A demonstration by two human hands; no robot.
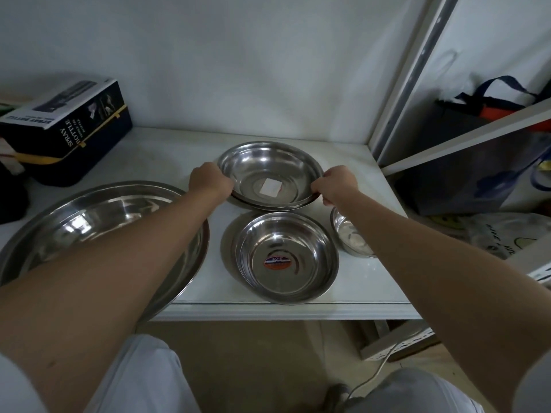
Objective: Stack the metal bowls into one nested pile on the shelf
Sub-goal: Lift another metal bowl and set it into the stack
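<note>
The four metal bowls are shiny silver. The far bowl (269, 174) has a white square label inside. The near bowl (283, 257) has a round red and blue sticker. The shelf (372, 281) is white. The spray bottle box (67, 126) is dark navy with white letters and a yellow band.

White shelf (190, 289): bowls (286, 257), box (68, 126).
</note>
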